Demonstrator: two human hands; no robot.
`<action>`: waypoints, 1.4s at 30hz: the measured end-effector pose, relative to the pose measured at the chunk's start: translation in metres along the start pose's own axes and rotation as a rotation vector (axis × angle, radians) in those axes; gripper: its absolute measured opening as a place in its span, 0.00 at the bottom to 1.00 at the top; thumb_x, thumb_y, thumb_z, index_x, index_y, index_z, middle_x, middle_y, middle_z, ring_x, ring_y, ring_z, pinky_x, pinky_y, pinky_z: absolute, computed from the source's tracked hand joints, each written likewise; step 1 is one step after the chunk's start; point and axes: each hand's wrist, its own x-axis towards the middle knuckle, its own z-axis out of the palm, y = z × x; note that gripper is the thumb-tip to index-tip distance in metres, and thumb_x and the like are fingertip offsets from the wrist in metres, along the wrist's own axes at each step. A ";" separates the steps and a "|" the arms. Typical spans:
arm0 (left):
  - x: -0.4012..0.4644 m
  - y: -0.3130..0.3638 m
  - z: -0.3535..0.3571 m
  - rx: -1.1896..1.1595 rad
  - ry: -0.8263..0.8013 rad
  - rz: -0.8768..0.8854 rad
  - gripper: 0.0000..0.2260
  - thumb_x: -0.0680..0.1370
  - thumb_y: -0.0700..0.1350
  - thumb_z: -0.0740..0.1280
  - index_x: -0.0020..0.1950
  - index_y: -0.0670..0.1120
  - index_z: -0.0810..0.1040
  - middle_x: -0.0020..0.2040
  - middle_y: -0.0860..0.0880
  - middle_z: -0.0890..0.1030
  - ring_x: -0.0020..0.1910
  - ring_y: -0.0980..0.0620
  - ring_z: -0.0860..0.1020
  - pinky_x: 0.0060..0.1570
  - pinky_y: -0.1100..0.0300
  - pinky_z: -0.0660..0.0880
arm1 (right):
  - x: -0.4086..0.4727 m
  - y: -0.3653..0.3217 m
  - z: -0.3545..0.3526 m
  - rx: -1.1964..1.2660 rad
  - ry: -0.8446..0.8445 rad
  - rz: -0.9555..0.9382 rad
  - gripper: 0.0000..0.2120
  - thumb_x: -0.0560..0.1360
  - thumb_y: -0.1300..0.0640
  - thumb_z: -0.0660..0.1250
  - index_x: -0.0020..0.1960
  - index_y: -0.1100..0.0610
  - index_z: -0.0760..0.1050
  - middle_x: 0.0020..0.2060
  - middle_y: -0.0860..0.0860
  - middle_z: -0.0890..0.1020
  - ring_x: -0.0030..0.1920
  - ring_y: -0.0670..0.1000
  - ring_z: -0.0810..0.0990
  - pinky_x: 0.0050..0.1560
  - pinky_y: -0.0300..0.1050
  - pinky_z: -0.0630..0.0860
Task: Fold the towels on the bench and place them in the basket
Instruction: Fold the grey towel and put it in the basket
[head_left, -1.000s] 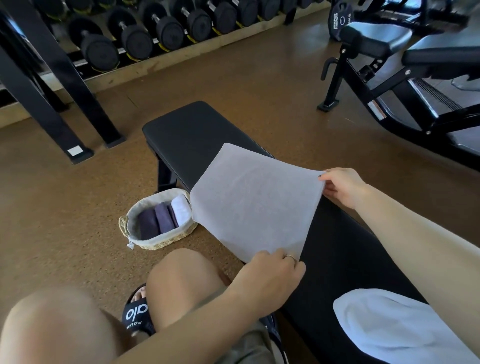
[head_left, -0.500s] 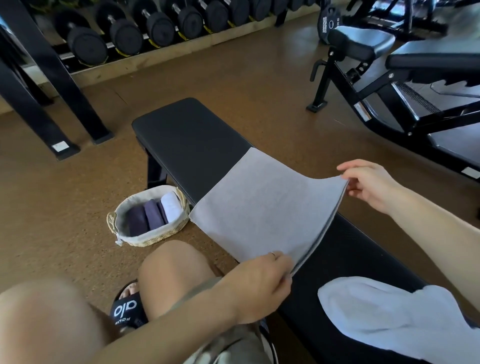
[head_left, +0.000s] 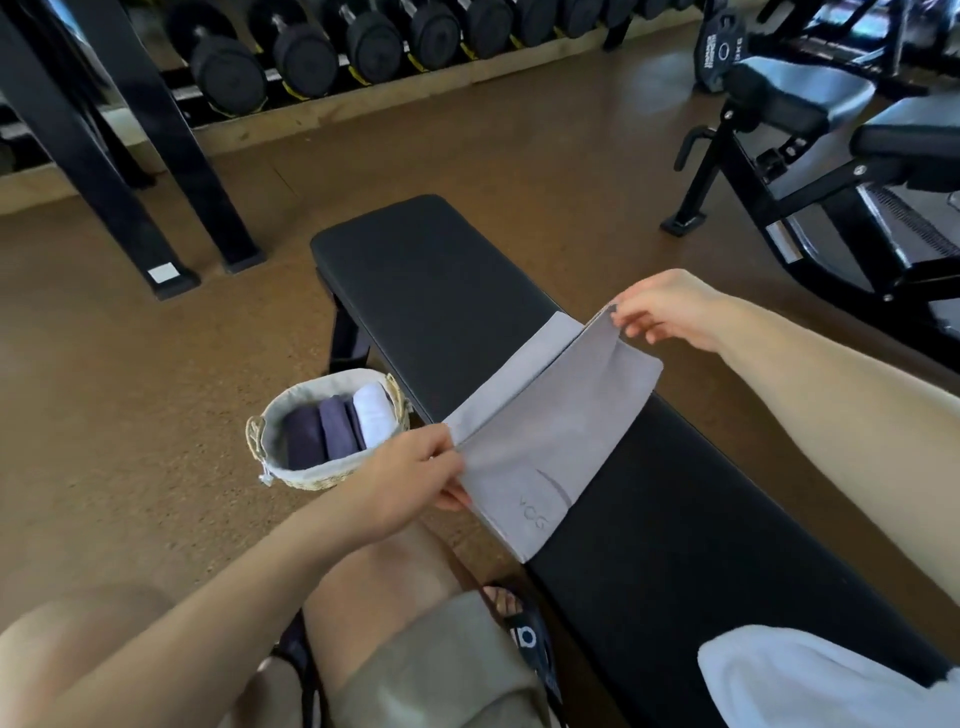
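While the grey towel (head_left: 550, 431) lies across the black bench (head_left: 431, 270), both hands grasp it at opposite ends of one folded edge. The left hand (head_left: 410, 478) pinches the near-left corner between thumb and fingers, and the right hand (head_left: 670, 312) pinches the far corner, lifted a little above the pad. The long axis of the towel runs diagonally from the left hand, near the person's knee, up to the right hand on the far side of the bench. A lower layer shows beside the raised edge, so I judge that the fold is in progress and not yet finished. The basket (head_left: 291, 473) stands on the floor just beside the bench, to the left of the towel, and already holds folded dark towels and a white one. The left hand is clearly nearer to it, so the coming transfer probably goes leftward and down. A white towel (head_left: 810, 680) waits unfolded at the near end of the bench.
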 end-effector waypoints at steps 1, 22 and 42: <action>0.005 -0.003 -0.004 0.005 0.003 -0.031 0.10 0.81 0.37 0.63 0.40 0.42 0.70 0.33 0.51 0.82 0.43 0.48 0.86 0.54 0.44 0.82 | 0.008 -0.001 0.005 -0.043 0.002 -0.010 0.06 0.75 0.64 0.71 0.51 0.62 0.84 0.41 0.56 0.84 0.38 0.50 0.79 0.36 0.42 0.74; 0.058 -0.042 -0.032 0.428 -0.057 -0.183 0.09 0.80 0.42 0.60 0.39 0.44 0.69 0.40 0.42 0.79 0.39 0.43 0.79 0.40 0.50 0.73 | 0.052 0.017 0.082 -0.472 0.229 -0.272 0.07 0.85 0.54 0.58 0.51 0.56 0.70 0.42 0.51 0.77 0.37 0.46 0.73 0.33 0.41 0.65; 0.058 -0.050 -0.031 0.315 0.074 -0.176 0.04 0.73 0.45 0.71 0.42 0.47 0.78 0.43 0.46 0.84 0.45 0.45 0.84 0.52 0.45 0.81 | 0.062 0.030 0.094 -0.585 0.340 -0.335 0.06 0.84 0.55 0.61 0.51 0.55 0.71 0.54 0.54 0.77 0.45 0.50 0.76 0.41 0.41 0.69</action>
